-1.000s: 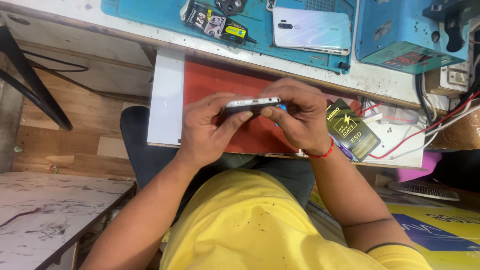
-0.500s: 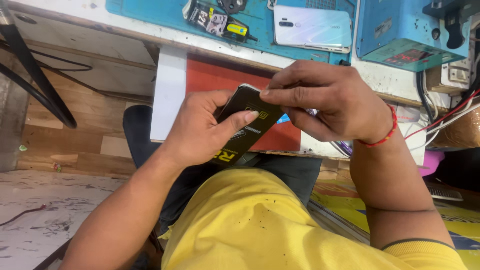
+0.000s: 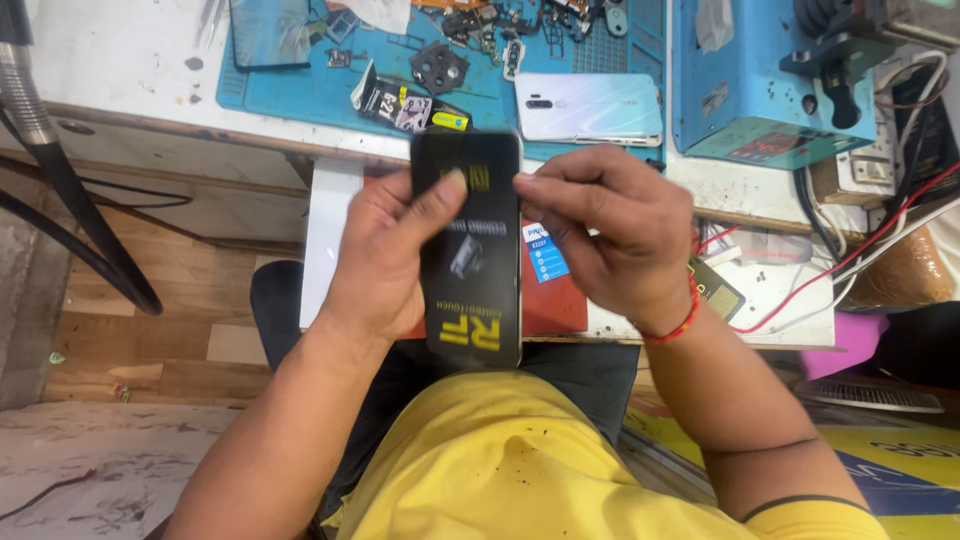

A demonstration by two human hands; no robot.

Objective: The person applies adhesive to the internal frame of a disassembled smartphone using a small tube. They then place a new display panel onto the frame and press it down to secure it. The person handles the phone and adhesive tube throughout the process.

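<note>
A black phone screen panel [image 3: 470, 290] with yellow lettering on its protective film is held upright above my lap. My left hand [image 3: 385, 255] grips its left edge, thumb pressed on the upper face. My right hand [image 3: 610, 230], a red thread on its wrist, pinches at the panel's upper right edge. Behind the panel a red mat [image 3: 550, 300] lies on a white pull-out shelf [image 3: 325, 230], with a small blue-and-white label [image 3: 547, 255] on it.
A blue work mat [image 3: 330, 85] on the bench carries a white phone back [image 3: 590, 108], small black parts and a dark glass panel [image 3: 268, 32]. A blue machine [image 3: 760, 75] stands at the right with red wires [image 3: 850, 260]. A small black-and-gold packet [image 3: 715, 288] lies by my right wrist.
The panel was edge-on between both hands a second ago; it has been turned face-up and raised, and my right hand moved from covering it to pinching its upper right edge.
</note>
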